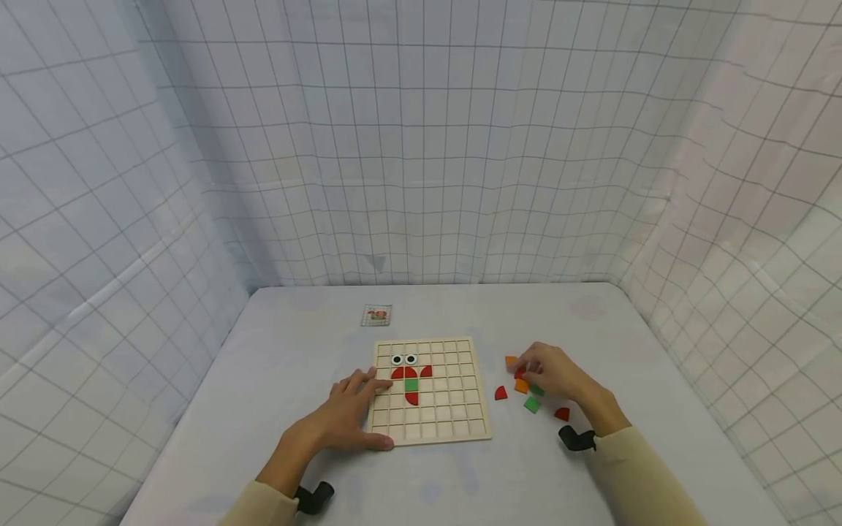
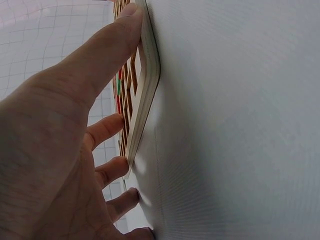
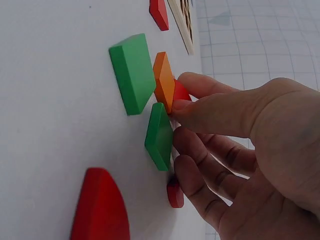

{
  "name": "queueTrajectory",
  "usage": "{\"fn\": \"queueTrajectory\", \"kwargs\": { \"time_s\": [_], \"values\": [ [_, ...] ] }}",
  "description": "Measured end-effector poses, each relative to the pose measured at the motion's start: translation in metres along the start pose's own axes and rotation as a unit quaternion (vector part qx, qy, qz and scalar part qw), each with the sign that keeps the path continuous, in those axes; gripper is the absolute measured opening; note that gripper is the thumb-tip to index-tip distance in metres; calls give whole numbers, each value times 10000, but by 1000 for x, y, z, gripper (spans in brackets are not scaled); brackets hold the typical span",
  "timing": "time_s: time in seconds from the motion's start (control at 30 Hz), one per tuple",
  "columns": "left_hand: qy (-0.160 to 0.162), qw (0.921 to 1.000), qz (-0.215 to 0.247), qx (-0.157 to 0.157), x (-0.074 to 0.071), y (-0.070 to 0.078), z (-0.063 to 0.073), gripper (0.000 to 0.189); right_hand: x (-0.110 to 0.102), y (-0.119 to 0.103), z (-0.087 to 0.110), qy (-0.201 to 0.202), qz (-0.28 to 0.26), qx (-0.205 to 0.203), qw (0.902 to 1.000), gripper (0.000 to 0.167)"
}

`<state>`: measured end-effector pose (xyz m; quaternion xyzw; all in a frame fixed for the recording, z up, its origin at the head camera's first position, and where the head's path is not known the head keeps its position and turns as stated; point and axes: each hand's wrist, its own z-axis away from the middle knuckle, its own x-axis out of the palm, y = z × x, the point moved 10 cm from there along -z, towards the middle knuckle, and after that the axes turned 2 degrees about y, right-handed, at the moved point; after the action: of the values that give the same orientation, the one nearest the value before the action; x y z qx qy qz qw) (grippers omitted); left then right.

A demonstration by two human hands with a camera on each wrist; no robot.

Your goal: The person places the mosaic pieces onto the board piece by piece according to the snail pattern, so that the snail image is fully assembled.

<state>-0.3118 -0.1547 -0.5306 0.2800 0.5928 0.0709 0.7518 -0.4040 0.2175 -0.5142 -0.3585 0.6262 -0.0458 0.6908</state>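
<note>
A pale wooden grid board [image 1: 454, 413] lies on the table with two eye discs [image 1: 404, 359], several red quarter-circle pieces [image 1: 411, 399] and a green square [image 1: 411, 384] in its cells. My left hand [image 1: 342, 418] rests at its left side, fingers spread, the thumb along the near edge. To the right of the board, my right hand [image 1: 555, 371] pinches a red quarter-circle piece [image 3: 182, 91] between thumb and index finger, low among loose pieces. Close by the thumb are an orange square [image 3: 164, 80] and a green square [image 3: 159, 140].
A small picture card [image 1: 376, 315] lies beyond the board. Other loose pieces include a red quarter-circle [image 1: 501, 393] beside the board, another red one [image 1: 562, 414] by the right wrist and a green square [image 1: 532, 404]. Gridded white sheets [image 1: 421, 183] enclose the table.
</note>
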Motion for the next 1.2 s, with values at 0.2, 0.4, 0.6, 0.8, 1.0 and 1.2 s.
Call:
{"fn": "queueTrajectory", "kwargs": {
  "time_s": [0.2,0.4,0.6,0.8,1.0,1.2],
  "values": [
    [12,10000,-17,-30,0,1,0,110,3,5,0,-79,31,-30,10000,25],
    [3,10000,-1,-29,1,0,-1,111,3,5,0,-89,6,17,10000,22],
    [-3,10000,-18,-31,1,-1,-1,111,2,3,1,-37,-58,-107,9999,19],
    [-5,10000,0,-54,2,-2,-1,110,2,6,0,10,-127,82,9999,17],
    [-12,10000,30,-74,2,-1,0,110,-2,3,0,218,-140,190,9995,14],
    [19,10000,31,-17,1,-1,0,109,-7,-6,-2,482,-191,125,9986,12]
  ]
}}
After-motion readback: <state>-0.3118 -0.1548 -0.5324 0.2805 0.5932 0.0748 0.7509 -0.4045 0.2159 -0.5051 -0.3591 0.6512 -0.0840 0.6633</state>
